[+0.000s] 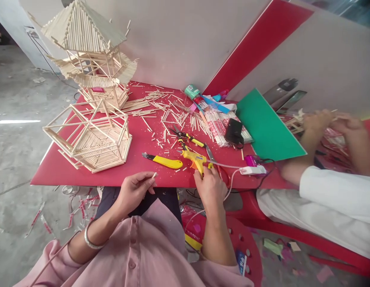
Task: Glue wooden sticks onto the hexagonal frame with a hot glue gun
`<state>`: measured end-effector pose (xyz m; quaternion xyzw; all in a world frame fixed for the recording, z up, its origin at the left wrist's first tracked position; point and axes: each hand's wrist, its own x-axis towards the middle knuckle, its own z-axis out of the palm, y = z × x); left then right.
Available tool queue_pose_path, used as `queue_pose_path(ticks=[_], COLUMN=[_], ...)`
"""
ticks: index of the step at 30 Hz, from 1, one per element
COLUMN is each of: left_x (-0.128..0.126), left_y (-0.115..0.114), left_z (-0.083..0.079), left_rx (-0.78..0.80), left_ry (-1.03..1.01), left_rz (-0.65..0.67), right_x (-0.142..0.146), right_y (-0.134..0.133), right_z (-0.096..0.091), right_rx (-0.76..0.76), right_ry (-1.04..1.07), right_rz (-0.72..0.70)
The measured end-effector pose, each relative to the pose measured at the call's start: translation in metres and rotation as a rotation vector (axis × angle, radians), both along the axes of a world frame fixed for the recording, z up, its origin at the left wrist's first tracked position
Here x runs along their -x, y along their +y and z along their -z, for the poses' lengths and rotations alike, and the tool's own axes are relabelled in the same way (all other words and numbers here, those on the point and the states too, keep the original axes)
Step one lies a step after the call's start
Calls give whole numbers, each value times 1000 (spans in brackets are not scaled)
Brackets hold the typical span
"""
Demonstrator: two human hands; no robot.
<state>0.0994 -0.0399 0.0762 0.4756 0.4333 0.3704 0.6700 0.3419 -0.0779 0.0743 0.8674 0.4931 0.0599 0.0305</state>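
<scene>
My left hand is closed at the table's front edge, pinching a short wooden stick whose pale end pokes out. In my right hand is the handle of a yellow glue gun, its nozzle pointing left over the table. Just left of the gun lies a yellow utility knife. Behind it are pliers with yellow and black grips. A hexagonal stick frame with a patterned floor stands on the left. Farther back rises a tiered stick pavilion with sloping roofs.
Loose sticks and cut bits litter the red table. Packs of sticks, a black adapter and a white power strip lie to the right. A green board divides off a co-worker's hands.
</scene>
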Motion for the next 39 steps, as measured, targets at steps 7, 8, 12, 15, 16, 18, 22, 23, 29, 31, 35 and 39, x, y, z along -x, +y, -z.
queue_pose_path(ticks=[7, 8, 12, 15, 16, 18, 22, 23, 29, 31, 35, 39], left_x=[-7, -7, -3, 1, 2, 1, -5, -7, -6, -2, 0, -5], left_y=[-4, -5, -7, -7, -7, -6, -6, -6, -8, -8, -7, -4], left_z=[3, 4, 4, 4, 4, 6, 9, 10, 10, 11, 13, 11], left_rx=[-39, -40, -18, 11, 15, 14, -15, -28, -55, -46, -39, -41], left_ry=[36, 34, 22, 24, 27, 28, 20, 24, 16, 5, -2, 4], left_rz=[32, 32, 11, -19, -28, -35, 12, 26, 6, -9, -10, 14], right_x=[14, 12, -2, -7, -7, -3, 4, 5, 3, 1, -19, -47], right_y=[7, 15, 47, 51, 47, 38, 33, 37, 56, 45, 7, -5], right_z=[23, 25, 21, 15, 15, 17, 24, 25, 22, 21, 19, 9], right_rx=[1, -15, -42, -32, -32, -34, -62, -74, -80, -125, -244, 21], right_ry=[153, 168, 192, 200, 198, 188, 182, 187, 220, 212, 88, 85], right_rz=[18, 24, 86, 90, 77, 54, 92, 105, 113, 91, 197, 288])
